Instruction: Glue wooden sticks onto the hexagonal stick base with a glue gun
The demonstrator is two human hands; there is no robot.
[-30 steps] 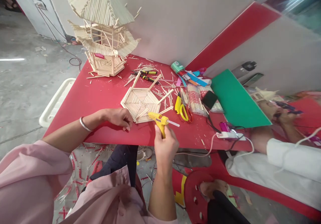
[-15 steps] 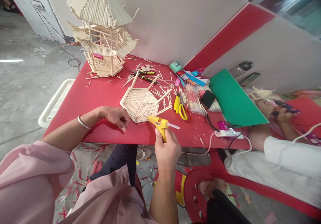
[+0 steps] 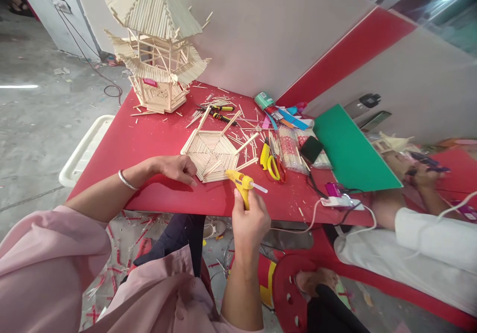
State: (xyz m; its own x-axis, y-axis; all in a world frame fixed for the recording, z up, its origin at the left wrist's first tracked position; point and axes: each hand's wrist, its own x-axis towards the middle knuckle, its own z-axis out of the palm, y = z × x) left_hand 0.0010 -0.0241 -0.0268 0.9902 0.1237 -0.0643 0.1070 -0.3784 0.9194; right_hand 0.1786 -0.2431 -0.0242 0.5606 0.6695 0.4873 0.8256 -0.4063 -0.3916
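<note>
My right hand (image 3: 250, 216) is wrapped round the handle of a yellow hot glue gun (image 3: 242, 183), a clear glue stick poking from its back. The gun's nozzle is at the near right edge of a flat six-sided base made of thin wooden sticks (image 3: 210, 150). Short stick posts rise at several of the base's corners. At the base's near left edge is my left hand (image 3: 178, 169), its fingers curled and pressed together; whether something small is between them is hidden.
A stick-built pagoda (image 3: 160, 49) stands at the back left of the red table (image 3: 149, 139). Black-yellow pliers (image 3: 221, 114), yellow-handled scissors (image 3: 270, 161), bagged sticks (image 3: 290, 146), a green board (image 3: 357, 154) and a power strip (image 3: 341, 202) lie around. A co-worker's sleeve (image 3: 434, 236) is at right.
My left hand has moved slightly right and up, closer to the base's edge. The glue gun stays at the base's near right edge, and the view has shifted a little.
</note>
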